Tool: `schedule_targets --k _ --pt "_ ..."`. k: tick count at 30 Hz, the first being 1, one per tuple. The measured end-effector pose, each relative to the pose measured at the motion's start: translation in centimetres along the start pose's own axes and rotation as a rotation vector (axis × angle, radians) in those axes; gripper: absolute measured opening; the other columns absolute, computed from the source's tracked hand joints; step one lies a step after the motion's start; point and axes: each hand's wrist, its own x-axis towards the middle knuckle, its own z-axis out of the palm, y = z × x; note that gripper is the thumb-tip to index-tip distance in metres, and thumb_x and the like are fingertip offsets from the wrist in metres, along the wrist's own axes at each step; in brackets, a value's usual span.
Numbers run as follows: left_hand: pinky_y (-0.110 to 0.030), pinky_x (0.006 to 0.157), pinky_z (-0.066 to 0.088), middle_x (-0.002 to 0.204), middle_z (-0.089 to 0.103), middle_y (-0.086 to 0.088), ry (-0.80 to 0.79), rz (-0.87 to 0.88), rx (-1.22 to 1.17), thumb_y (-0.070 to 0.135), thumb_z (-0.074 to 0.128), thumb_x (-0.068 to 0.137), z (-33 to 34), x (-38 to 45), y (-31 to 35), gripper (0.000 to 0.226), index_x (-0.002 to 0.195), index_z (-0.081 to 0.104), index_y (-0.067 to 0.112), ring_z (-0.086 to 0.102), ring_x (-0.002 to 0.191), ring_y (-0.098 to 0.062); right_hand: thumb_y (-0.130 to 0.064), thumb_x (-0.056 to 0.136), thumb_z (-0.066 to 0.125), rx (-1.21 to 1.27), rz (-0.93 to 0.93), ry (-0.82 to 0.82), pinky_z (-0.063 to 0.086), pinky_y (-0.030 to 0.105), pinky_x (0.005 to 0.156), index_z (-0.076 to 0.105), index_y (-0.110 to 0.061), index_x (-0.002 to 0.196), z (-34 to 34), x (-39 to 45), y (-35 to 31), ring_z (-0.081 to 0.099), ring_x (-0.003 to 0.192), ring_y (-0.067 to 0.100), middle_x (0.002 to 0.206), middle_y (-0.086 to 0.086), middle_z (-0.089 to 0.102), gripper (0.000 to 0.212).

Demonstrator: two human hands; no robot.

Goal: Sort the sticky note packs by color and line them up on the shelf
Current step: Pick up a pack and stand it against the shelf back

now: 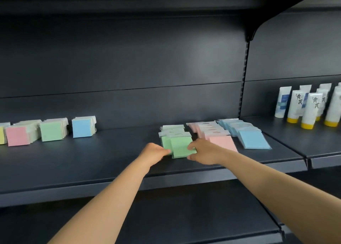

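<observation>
A fanned pile of green sticky note packs lies flat on the dark shelf. My left hand grips the pile's left edge and my right hand grips its right edge. To the right lie a fanned pink pile and a fanned blue pile. At the far left, upright rows stand side by side: yellow, pink, green and blue.
White tubes with yellow caps stand on the neighbouring shelf section at the right. A slotted upright post divides the two sections. Bare shelf lies between the upright rows and the flat piles. A lower shelf runs beneath my arms.
</observation>
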Motion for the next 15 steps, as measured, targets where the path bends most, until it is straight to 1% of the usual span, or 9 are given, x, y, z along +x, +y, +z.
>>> schedule_targets --k 2,4,5,6,8,10,12,14,15 --pt "-0.029 0.07 0.034 0.073 0.049 -0.006 0.008 -0.039 -0.025 0.034 0.067 0.081 0.4 0.6 -0.2 0.025 0.07 0.054 0.016 0.044 0.07 -0.02 -0.028 0.095 0.052 0.077 -0.045 0.052 0.032 0.029 0.104 0.048 -0.013 0.136 0.8 0.5 0.3 0.042 0.126 0.023 0.136 0.006 0.041 0.044" --pt "-0.028 0.072 0.041 0.071 0.058 -0.002 0.031 -0.061 -0.078 0.033 0.068 0.082 0.5 1.0 -0.3 0.027 0.068 0.06 0.013 0.052 0.069 -0.019 -0.026 0.095 0.052 0.13 -0.097 0.06 0.033 0.028 0.105 0.052 -0.014 0.133 1.6 1.1 0.4 0.043 0.125 0.019 0.134 0.002 0.042 0.04" --pt "-0.026 0.073 0.046 0.076 0.064 -0.001 0.038 -0.056 -0.113 0.03 0.069 0.083 0.5 1.1 -0.2 0.021 0.073 0.065 0.012 0.058 0.071 -0.016 -0.025 0.095 0.052 0.146 -0.122 0.056 0.032 0.028 0.107 0.053 -0.015 0.132 1.9 1.5 0.4 0.042 0.125 0.018 0.135 0.0 0.042 0.039" --pt "-0.023 0.072 0.049 0.081 0.068 -0.001 0.045 -0.053 -0.136 0.025 0.069 0.084 0.5 1.1 -0.1 0.015 0.081 0.068 0.01 0.061 0.071 -0.014 -0.024 0.095 0.052 0.162 -0.144 0.061 0.032 0.028 0.109 0.053 -0.015 0.132 2.1 1.9 0.4 0.042 0.126 0.016 0.136 -0.001 0.043 0.038" --pt "-0.016 0.06 0.05 0.081 0.068 -0.001 0.092 -0.056 -0.18 0.017 0.069 0.084 0.4 1.3 -0.3 0.011 0.089 0.07 0.006 0.061 0.067 -0.01 -0.021 0.094 0.053 0.237 -0.15 0.116 0.035 0.025 0.106 0.056 -0.015 0.129 2.3 2.6 0.6 0.046 0.124 0.014 0.136 -0.003 0.046 0.035" --pt "-0.016 0.058 0.047 0.073 0.064 -0.003 0.19 -0.066 -0.302 0.011 0.067 0.085 -0.1 1.6 -1.1 0.008 0.088 0.069 0.005 0.055 0.061 -0.011 -0.021 0.091 0.058 0.374 -0.096 0.227 0.04 0.02 0.094 0.058 -0.015 0.123 2.4 3.6 1.2 0.054 0.111 0.011 0.129 -0.002 0.054 0.033" --pt "-0.02 0.061 0.04 0.068 0.056 -0.006 0.256 -0.051 -0.453 0.007 0.064 0.086 -0.9 2.0 -2.1 0.01 0.091 0.07 0.001 0.044 0.057 -0.013 -0.029 0.085 0.066 0.466 -0.008 0.33 0.04 0.019 0.084 0.057 -0.015 0.121 2.8 4.7 1.7 0.056 0.099 0.011 0.118 0.0 0.059 0.04" --pt "-0.024 0.062 0.035 0.068 0.054 -0.007 0.246 -0.017 -0.534 0.004 0.059 0.088 -1.6 2.1 -2.6 0.012 0.087 0.071 0.0 0.04 0.058 -0.014 -0.036 0.08 0.071 0.5 0.059 0.356 0.04 0.021 0.081 0.054 -0.013 0.121 3.3 5.9 1.9 0.056 0.099 0.014 0.113 0.002 0.06 0.05" --pt "-0.025 0.063 0.036 0.068 0.059 -0.006 0.232 -0.002 -0.54 0.004 0.059 0.089 -1.7 2.2 -2.7 0.014 0.083 0.071 0.003 0.044 0.059 -0.015 -0.039 0.078 0.072 0.525 0.084 0.354 0.041 0.022 0.083 0.054 -0.012 0.122 3.6 6.5 2.0 0.057 0.102 0.016 0.114 0.003 0.059 0.054"
